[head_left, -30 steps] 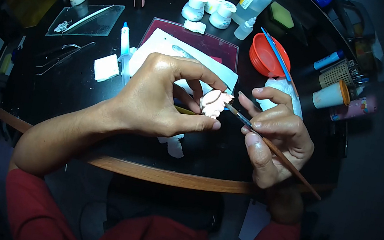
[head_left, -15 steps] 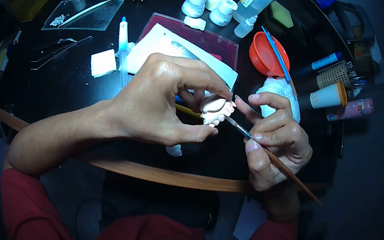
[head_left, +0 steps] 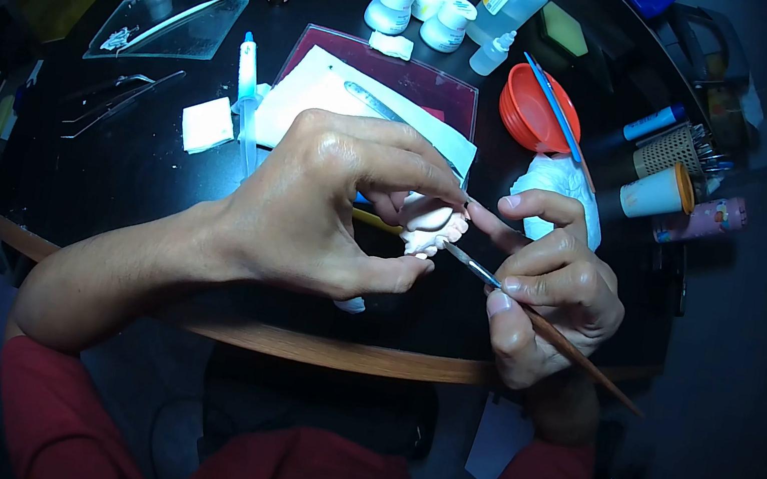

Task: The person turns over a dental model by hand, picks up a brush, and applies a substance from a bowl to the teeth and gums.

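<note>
Between the thumb and fingers of my left hand (head_left: 335,196) is a pale dental model (head_left: 429,222), held up over the table with its row of teeth facing right. My right hand (head_left: 552,293) pinches a fine brush (head_left: 561,342) with a brown wooden handle and a metal ferrule. The brush tip meets the lower right side of the teeth, or lies very close to it. One right fingertip reaches the model's upper edge near my left fingertips. My left fingers hide the back of the model.
Behind my hands, white paper (head_left: 300,104) with a metal spatula (head_left: 371,101) lies on a dark red plate (head_left: 462,101). Syringe (head_left: 247,95), tweezers (head_left: 127,103) and glass slab (head_left: 200,31) are left. White jars (head_left: 388,12), bottles (head_left: 512,7), red bowl (head_left: 517,110) and crumpled tissue (head_left: 561,196) stand farther back and right.
The brush tip has shifted slightly left and down along the teeth. The model has turned a little in my left hand, and both hands keep their grip.
</note>
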Demonstrator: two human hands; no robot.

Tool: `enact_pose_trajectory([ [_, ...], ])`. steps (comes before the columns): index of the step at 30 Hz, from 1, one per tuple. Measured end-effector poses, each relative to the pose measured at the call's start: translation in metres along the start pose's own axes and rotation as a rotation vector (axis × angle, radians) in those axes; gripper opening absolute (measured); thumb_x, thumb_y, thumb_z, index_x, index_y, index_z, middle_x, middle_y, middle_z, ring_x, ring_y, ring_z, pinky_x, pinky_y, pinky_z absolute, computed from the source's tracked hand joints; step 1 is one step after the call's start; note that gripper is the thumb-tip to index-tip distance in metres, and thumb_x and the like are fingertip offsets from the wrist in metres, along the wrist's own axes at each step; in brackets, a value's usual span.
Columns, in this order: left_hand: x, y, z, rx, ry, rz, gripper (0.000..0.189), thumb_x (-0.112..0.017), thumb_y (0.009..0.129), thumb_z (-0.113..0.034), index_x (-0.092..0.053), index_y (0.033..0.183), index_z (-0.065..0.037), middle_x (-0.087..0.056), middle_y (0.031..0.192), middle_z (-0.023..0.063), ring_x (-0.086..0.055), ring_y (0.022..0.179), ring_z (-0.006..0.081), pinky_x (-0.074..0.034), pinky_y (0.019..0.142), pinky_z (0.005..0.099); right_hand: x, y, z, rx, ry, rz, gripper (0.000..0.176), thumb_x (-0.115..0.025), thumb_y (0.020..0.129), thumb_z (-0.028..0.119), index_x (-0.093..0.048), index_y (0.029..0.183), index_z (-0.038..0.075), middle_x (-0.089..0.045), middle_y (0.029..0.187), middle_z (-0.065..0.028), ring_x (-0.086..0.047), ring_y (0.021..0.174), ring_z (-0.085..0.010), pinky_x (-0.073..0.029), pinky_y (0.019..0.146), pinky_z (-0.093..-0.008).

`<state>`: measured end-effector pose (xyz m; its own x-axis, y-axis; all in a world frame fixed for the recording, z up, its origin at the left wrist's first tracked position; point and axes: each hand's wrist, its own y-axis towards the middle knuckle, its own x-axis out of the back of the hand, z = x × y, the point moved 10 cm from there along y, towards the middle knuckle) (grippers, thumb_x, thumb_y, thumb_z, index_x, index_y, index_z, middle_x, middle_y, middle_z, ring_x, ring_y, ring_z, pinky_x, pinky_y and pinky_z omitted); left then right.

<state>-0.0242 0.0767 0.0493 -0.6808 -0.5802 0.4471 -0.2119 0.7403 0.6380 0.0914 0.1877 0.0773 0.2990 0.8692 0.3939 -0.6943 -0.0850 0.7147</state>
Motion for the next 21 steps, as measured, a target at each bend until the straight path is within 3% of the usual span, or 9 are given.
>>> enact_pose_trajectory([
  [21, -0.0005, 0.0005, 0.0011, 0.036, 0.003, 0.026, 0.044, -0.09, 0.071, -0.011, -0.081, 0.113, -0.001, -0.08, 0.109, 0.0155, -0.078, 0.09, 0.0205, -0.064, 0.071, 0.0284, -0.001, -0.0008, -0.0052, -0.056, 0.001, -0.005, 0.017, -0.066, 0.075, -0.008, -0.064, 0.089, 0.002, -0.069, 0.083, -0.0098, -0.069, 0.11, -0.0367, -0.067, 0.095, -0.045],
])
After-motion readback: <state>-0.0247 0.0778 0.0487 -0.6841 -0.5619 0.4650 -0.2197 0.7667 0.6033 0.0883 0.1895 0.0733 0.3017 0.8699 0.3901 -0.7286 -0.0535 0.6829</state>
